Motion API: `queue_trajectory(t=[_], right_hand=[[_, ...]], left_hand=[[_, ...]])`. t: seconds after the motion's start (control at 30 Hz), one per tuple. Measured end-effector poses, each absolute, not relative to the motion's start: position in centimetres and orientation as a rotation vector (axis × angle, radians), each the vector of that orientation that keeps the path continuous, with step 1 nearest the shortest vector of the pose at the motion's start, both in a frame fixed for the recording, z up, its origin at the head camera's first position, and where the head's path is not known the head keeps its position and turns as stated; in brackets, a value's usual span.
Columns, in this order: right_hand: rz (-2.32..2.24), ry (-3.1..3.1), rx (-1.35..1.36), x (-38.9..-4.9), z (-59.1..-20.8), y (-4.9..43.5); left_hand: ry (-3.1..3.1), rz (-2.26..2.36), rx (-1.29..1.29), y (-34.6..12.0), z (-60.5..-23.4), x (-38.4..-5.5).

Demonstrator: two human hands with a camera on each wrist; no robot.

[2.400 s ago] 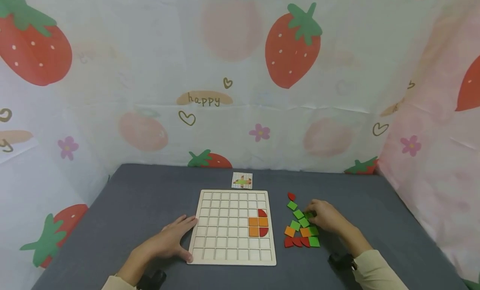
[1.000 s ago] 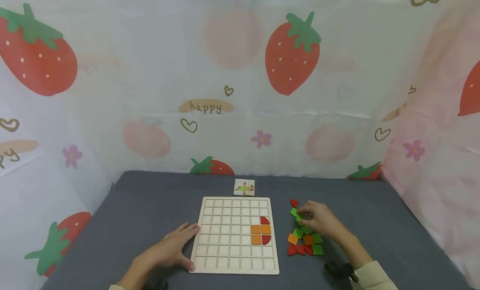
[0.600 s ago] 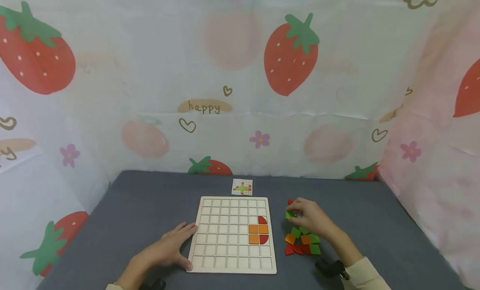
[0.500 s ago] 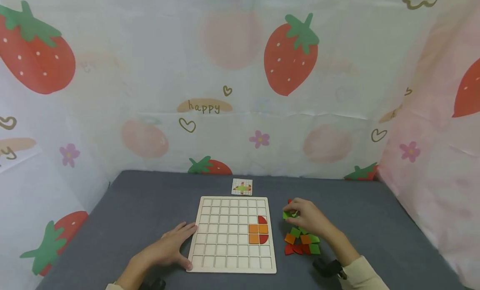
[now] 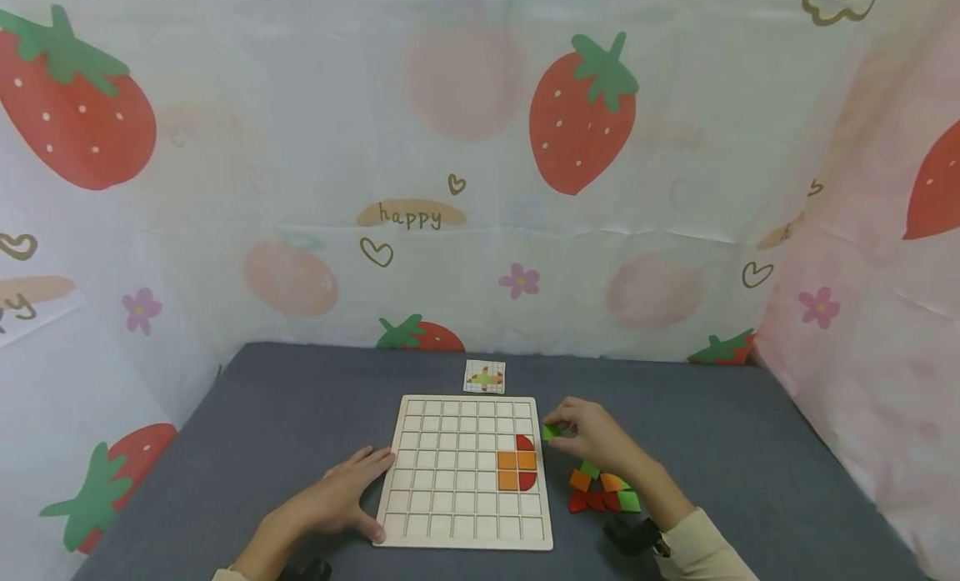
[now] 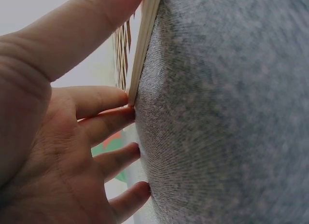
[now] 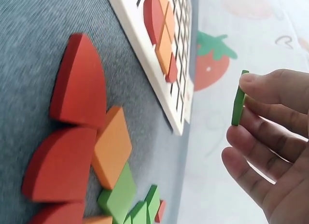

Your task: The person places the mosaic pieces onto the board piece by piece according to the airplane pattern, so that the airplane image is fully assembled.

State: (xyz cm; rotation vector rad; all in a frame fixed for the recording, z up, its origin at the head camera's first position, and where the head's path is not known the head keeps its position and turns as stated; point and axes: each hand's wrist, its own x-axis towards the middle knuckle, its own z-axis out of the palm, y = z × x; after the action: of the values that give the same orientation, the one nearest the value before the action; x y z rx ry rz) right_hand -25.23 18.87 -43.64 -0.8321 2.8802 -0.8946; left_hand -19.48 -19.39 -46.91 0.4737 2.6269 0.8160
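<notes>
My right hand (image 5: pixel 596 438) pinches a green square tile (image 5: pixel 551 432) just off the right edge of the wooden grid board (image 5: pixel 446 498). In the right wrist view the green tile appears edge-on between thumb and fingers, above the table. My left hand (image 5: pixel 337 491) touches the board's left side, thumb at the near corner and fingers spread along the edge. On the board's right side sit orange square tiles (image 5: pixel 507 479) and two red quarter-round tiles (image 5: pixel 527 481), one above and one below.
Loose red quarter-round tiles (image 7: pixel 79 84), an orange tile (image 5: pixel 580 479) and green tiles (image 5: pixel 629 502) lie right of the board, partly behind my right hand and forearm. A small pattern card (image 5: pixel 484 377) lies beyond the board. A printed curtain (image 5: pixel 480 147) surrounds the table.
My right hand has taken a green tile from the upper part of the loose tiles and carried it left to the board's edge. My left hand has stayed in place.
</notes>
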Motion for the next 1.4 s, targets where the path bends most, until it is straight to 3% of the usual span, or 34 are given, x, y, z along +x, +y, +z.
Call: queue_trajectory(t=[1.4], right_hand=[[-0.790, 2.760, -0.999, -25.5, -44.8, 12.1]], left_hand=[[2.643, 0.831, 0.531, -19.3, -46.5, -19.0]])
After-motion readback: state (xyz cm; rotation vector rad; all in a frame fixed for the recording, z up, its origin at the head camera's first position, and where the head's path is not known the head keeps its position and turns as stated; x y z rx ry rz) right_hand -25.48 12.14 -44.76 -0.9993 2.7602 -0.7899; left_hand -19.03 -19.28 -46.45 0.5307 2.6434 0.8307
